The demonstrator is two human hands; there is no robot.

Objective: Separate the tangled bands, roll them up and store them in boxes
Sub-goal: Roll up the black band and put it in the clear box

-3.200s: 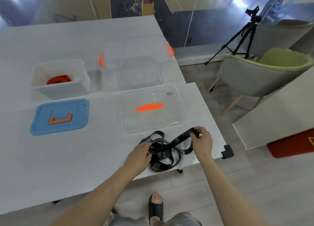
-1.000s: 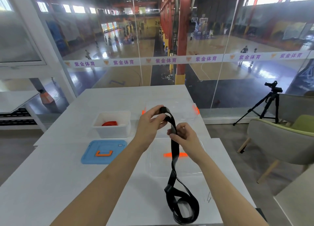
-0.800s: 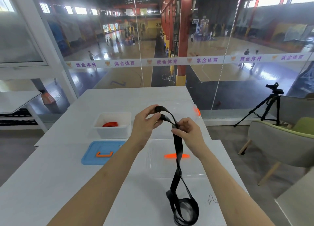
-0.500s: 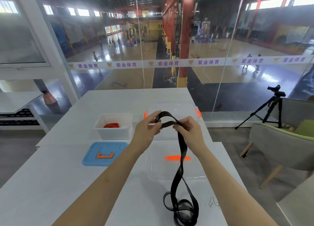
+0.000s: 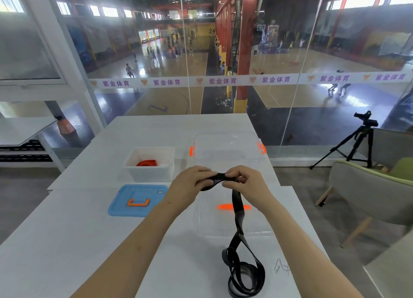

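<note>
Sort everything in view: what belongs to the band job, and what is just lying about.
Job: black band, held by left hand and right hand; red band in white box; clear box; clear lid; blue lid.
Lying about: tripod-mounted camera; chair.

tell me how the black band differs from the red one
The black band hangs unrolled from the left hand and right hand, lower loops on the table; the red band lies coiled. The black band is outside any box; the red band sits in the white box. Both are flat bands.
</note>
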